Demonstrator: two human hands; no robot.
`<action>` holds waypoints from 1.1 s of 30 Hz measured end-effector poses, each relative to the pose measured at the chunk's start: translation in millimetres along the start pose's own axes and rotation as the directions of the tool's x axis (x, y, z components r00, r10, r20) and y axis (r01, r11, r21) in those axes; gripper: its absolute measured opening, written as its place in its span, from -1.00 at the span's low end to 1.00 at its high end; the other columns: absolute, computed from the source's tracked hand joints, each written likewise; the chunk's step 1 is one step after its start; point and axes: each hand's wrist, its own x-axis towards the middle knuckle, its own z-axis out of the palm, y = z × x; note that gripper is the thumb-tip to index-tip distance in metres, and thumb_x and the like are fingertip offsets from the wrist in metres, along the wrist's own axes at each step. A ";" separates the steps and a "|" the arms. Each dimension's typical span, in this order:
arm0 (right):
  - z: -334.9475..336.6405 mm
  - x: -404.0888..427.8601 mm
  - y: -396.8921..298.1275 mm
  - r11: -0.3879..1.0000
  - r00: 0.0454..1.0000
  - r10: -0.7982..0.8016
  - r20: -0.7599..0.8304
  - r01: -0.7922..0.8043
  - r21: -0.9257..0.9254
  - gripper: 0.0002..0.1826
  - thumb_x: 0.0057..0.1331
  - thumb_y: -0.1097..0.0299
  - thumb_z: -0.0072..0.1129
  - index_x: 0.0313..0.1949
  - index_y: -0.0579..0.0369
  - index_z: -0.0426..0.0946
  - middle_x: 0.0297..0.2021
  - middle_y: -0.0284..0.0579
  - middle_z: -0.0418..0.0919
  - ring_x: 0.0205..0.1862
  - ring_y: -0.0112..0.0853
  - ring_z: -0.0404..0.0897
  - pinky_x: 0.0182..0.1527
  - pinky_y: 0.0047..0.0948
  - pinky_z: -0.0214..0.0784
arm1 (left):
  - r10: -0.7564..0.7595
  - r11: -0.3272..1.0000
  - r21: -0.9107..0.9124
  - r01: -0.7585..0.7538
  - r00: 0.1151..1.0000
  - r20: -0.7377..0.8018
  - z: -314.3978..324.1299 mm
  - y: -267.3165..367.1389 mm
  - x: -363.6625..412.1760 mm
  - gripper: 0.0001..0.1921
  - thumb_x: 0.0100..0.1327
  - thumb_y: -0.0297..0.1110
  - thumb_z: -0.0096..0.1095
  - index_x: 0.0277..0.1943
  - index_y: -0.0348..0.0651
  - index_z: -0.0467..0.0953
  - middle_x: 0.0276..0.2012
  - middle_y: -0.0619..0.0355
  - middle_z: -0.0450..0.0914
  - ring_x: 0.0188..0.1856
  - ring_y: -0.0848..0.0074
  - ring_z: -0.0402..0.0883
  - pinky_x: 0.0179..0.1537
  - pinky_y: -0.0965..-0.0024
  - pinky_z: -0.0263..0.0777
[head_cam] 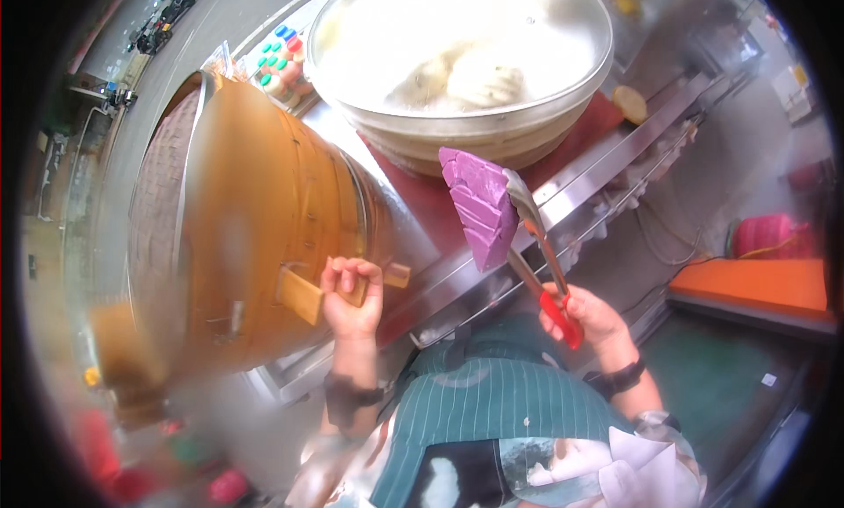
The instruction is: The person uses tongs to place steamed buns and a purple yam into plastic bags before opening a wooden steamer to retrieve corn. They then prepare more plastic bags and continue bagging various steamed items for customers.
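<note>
My left hand (354,295) grips the wooden handle (303,294) on the side of a large round wooden steamer lid (290,198), which is tilted on edge at the left. In my right hand (587,317) are metal tongs (546,251) with red grips. Their jaws hold a purple, block-shaped piece of food (480,208) with grooves across its surface. Behind it stands a big round steamer (461,128) under a clear cover, with pale buns (484,79) inside, blurred by steam or glare.
Bottles with green, blue and red caps (280,66) stand at the back left. A metal counter edge (580,188) runs diagonally before me. An orange board (752,287) lies at the right, near a pink bundle (771,237). A road (224,20) passes beyond the counter.
</note>
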 end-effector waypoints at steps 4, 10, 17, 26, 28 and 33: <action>-2.3 -2.4 -13.8 1.000 1.000 0.004 0.025 -0.005 0.015 -0.21 0.15 -0.13 0.28 0.14 0.25 0.30 -0.34 -0.09 0.56 -0.43 -0.49 0.56 -0.34 -0.60 0.42 | 0.036 0.998 0.045 -0.033 0.997 -0.071 -41.3 -3.9 9.5 -0.81 0.33 -0.33 0.08 -0.42 -0.16 0.42 -0.66 0.23 0.26 -0.34 0.48 0.47 -0.18 0.35 0.44; -31.1 -2.9 -43.0 0.996 0.993 0.012 0.118 -0.022 0.085 -0.26 0.17 -0.06 0.28 0.19 0.16 0.29 -0.30 0.04 0.55 -0.40 -0.39 0.56 -0.31 -0.51 0.43 | 0.101 0.976 0.207 -0.074 0.987 -0.126 -71.6 -26.3 19.1 -0.82 0.31 -0.23 0.13 -0.34 -0.14 0.47 -0.53 0.18 0.44 -0.23 0.41 0.53 -0.11 0.29 0.47; -59.3 -2.1 -93.3 0.998 0.977 -0.054 0.207 0.060 -0.022 -0.27 0.20 -0.04 0.26 0.23 0.11 0.29 -0.29 0.03 0.54 -0.39 -0.41 0.58 -0.31 -0.53 0.43 | -0.494 -0.214 0.860 0.464 0.708 -0.505 -28.3 -35.3 -31.1 -0.56 0.24 -0.05 0.25 0.03 -0.20 0.49 -0.08 0.07 0.60 0.00 0.41 0.56 0.06 0.29 0.39; -107.3 -33.3 -184.2 0.914 0.930 -0.367 -0.006 0.359 -0.191 -0.33 0.17 -0.06 0.29 0.17 0.03 0.38 -0.37 -0.06 0.55 -0.44 -0.42 0.55 -0.37 -0.57 0.38 | 0.005 -0.471 0.619 -0.628 0.700 0.714 214.8 -145.0 128.4 -0.64 0.24 -0.31 0.21 0.04 -0.30 0.46 -0.08 -0.02 0.58 -0.02 0.36 0.55 0.02 0.37 0.39; -108.6 -34.2 -198.2 0.903 0.921 -0.389 -0.007 0.380 -0.199 -0.32 0.16 -0.06 0.29 0.15 0.08 0.39 -0.37 -0.07 0.55 -0.44 -0.44 0.55 -0.37 -0.59 0.38 | 0.011 -0.714 0.346 -0.608 0.485 0.874 236.2 -146.9 182.5 -0.57 0.18 -0.30 0.27 0.07 -0.28 0.42 -0.06 -0.10 0.56 0.03 0.19 0.51 0.04 0.29 0.35; -124.0 -44.0 -219.6 0.869 0.880 -0.464 -0.106 0.429 -0.246 -0.34 0.17 -0.10 0.27 0.06 0.17 0.41 -0.39 -0.15 0.56 -0.45 -0.51 0.54 -0.38 -0.63 0.37 | -0.152 -0.908 0.051 -0.416 0.439 0.886 272.1 -157.7 264.2 -0.49 0.11 -0.29 0.31 0.12 -0.20 0.38 -0.09 -0.13 0.57 -0.01 0.10 0.54 -0.03 0.15 0.39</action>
